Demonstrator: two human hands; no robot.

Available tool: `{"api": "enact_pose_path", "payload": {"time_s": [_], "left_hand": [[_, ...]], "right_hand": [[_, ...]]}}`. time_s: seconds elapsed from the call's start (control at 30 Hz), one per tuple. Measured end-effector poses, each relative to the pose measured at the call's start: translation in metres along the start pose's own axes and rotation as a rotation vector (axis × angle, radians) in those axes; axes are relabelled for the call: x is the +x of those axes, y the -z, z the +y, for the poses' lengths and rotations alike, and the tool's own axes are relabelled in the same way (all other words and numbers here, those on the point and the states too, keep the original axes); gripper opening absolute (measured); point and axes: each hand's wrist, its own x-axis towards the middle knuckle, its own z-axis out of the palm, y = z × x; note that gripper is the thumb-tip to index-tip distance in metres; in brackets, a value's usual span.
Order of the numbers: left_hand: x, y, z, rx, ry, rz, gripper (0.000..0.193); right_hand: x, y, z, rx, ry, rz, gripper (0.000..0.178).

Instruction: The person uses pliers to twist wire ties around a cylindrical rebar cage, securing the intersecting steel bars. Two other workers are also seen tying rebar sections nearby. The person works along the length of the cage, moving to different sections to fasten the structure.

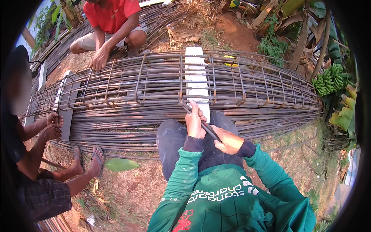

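My left hand (195,120) is closed round the upper part of a pair of long-handled steel pincers (210,132). My right hand (228,140) grips the lower end of the handles. The head of the pincers touches or nearly touches the near lower edge of a rebar cage (181,77), at a square stirrup. Long bars run left to right through the cage, with stirrups spaced along it. A white board (194,51) lies crosswise beneath the cage, right by the pincers. Whether wire sits in the jaws is too small to tell.
Loose rebar (127,127) lies in a thick layer under the cage. A person in a red shirt (112,17) squats across it, hand on the bars. Another person's hands (53,127) are at the left end. Green bananas (328,80) hang at the right.
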Motion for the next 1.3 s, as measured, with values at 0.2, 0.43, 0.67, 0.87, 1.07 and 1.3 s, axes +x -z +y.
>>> {"api": "enact_pose_path", "payload": {"time_s": [0.2, 0.43, 0.67, 0.87, 1.07, 1.3], "left_hand": [[-0.017, 0.023, -0.008, -0.234, 0.079, -0.401, 0.046], [-0.038, -0.012, -0.014, 0.028, -0.099, -0.255, 0.043], [-0.066, -0.038, -0.017, 0.193, -0.135, -0.228, 0.036], [-0.062, -0.026, -0.017, 0.434, -0.346, -0.005, 0.025], [-0.061, -0.009, -0.012, 0.462, -0.484, 0.164, 0.027], [-0.090, -0.012, 0.001, 0.543, -0.554, 0.284, 0.023]], "right_hand": [[-0.032, 0.037, -0.013, 1.309, -0.295, -0.268, 0.050], [-0.041, 0.020, 0.015, -0.032, -0.035, 0.211, 0.066], [-0.009, -0.019, 0.005, 0.327, -0.009, 0.462, 0.063], [-0.014, -0.029, 0.017, 0.923, 0.016, 0.270, 0.057], [-0.026, 0.006, 0.044, 1.141, 0.001, 0.308, 0.066], [-0.035, 0.099, 0.085, 0.127, -0.057, 0.702, 0.061]]}}
